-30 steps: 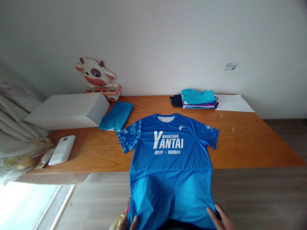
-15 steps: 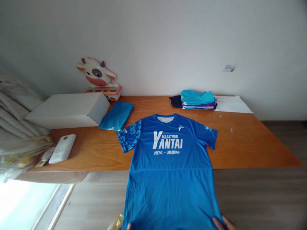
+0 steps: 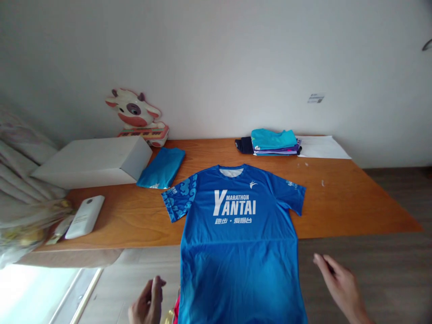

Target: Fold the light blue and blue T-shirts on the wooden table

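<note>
the blue shirt [image 3: 239,245] lies front up on the wooden table [image 3: 347,202], its upper half flat and its lower half past the near edge, towards the wearer. the left hand [image 3: 147,301] and right hand [image 3: 340,284] hover apart from it, either side, both empty with fingers loosely curled — whether the tips meet i cannot tell. it would likely handle best if both sides were held evenly and lifted lightly, since a hard tug could drag the whole shirt off. the folded blue cloth [image 3: 162,167] sits right by the patterned sleeve, so that side has least room — the white box [image 3: 91,162] is just beyond. the folded stack [image 3: 275,140] at the far edge looks out of the way.
</note>
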`<act>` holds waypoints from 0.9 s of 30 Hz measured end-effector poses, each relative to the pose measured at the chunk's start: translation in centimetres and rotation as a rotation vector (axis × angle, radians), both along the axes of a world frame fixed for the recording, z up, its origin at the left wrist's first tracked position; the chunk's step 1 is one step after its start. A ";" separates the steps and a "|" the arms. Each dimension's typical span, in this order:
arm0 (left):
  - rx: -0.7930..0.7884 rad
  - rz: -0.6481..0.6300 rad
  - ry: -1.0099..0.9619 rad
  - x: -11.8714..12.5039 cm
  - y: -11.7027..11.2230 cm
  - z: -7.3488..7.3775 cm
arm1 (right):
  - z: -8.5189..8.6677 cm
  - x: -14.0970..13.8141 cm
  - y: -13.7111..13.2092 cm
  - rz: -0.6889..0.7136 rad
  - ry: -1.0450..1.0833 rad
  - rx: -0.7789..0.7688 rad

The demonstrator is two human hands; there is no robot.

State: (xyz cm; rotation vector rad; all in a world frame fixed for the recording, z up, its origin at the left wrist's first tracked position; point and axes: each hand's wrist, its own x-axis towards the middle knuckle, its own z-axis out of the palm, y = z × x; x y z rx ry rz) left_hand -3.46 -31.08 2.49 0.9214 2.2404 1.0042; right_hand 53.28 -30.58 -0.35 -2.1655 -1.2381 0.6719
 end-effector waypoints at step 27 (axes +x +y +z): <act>0.005 -0.434 0.811 -2.1 24.1 -2.6 | -2.1 3.7 23.2 0.321 -0.775 -0.021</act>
